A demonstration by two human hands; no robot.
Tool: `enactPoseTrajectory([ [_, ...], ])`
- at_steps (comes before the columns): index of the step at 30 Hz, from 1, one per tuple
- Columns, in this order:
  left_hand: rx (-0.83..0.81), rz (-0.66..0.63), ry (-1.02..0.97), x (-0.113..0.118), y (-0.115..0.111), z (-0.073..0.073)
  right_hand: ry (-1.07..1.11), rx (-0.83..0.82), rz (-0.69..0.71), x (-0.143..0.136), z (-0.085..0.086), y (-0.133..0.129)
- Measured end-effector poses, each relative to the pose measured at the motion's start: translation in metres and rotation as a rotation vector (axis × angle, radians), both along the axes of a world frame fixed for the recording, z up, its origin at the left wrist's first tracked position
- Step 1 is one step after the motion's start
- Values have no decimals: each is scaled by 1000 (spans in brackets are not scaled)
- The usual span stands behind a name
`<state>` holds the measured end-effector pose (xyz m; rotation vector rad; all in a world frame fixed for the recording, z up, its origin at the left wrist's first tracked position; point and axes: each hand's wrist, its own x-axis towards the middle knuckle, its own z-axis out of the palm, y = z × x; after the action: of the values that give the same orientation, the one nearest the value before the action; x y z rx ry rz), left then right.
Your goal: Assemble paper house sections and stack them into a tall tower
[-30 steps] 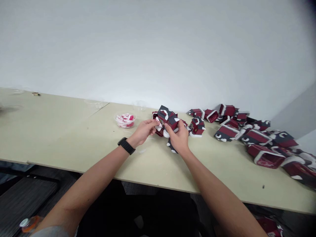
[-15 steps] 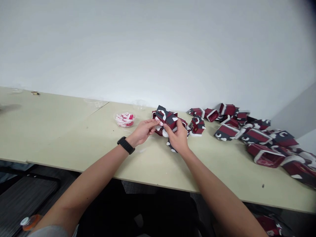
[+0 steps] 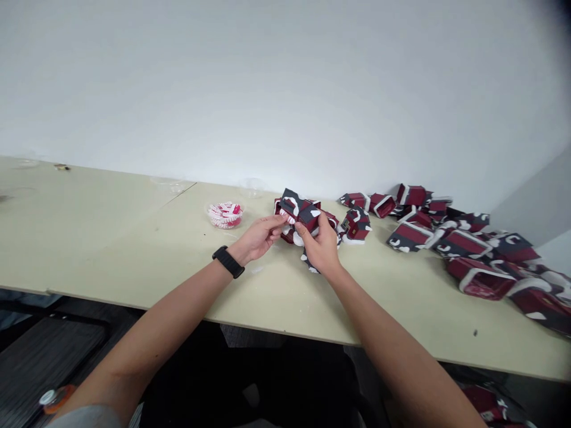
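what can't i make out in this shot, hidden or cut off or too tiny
- Underside of the held model house: head view, covered by the right hand.
- Left fingertips' exact contact with the striped piece: head view, too small.
- Bottom of the clear bowl: head view, hidden by pink-and-white pieces.
- Orange bottle's lower part: head view, behind the left arm.

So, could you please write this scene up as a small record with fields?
Left hand: appears to pinch a striped piece against the held house
Right hand: grips a dark red model house
Clear bowl: on the table, holding red-and-white pieces
More houses: heaped on the right
Watch: black, left wrist
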<state>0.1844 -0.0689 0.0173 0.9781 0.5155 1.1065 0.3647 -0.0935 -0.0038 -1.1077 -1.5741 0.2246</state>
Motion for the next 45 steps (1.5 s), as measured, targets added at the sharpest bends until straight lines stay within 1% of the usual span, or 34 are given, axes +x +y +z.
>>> enactPoseTrajectory([
  [3,-19,6,-24,1,1,-2,3,-1,16,0,0,0],
  [7,-21,-23,-39,2,4,-6,3,2,21,-1,1,-1],
  [10,46,6,49,1,5,-9,7,-6,26,-1,2,-1],
  [12,121,93,201,-1,6,-10,25,-28,46,0,3,0],
  [14,232,266,351,-3,7,-10,57,-67,72,3,3,2],
  [16,366,436,422,-5,8,-9,110,-112,134,6,3,5],
  [17,425,461,426,-5,9,-9,145,-135,186,7,2,6],
  [18,469,435,418,-6,9,-8,183,-162,251,8,1,7],
  [21,494,201,386,-7,9,-8,300,-276,429,8,1,7],
  [22,485,145,376,-6,9,-9,335,-312,458,6,2,6],
  [24,462,104,357,-5,8,-10,391,-354,479,3,4,2],
  [28,449,138,308,-2,7,-12,421,-364,466,-3,8,-3],
  [33,468,169,300,-1,5,-8,458,-374,500,0,6,1],
  [36,477,139,326,-3,2,-5,406,-373,520,6,5,3],
  [40,481,125,349,-5,2,-2,334,-354,494,11,8,2],
  [42,452,172,314,-7,7,-2,321,-311,458,13,11,1],
  [43,426,223,290,-8,11,-2,321,-278,439,14,12,1],
  [45,366,386,259,-15,23,-4,330,-207,390,18,14,2],
])
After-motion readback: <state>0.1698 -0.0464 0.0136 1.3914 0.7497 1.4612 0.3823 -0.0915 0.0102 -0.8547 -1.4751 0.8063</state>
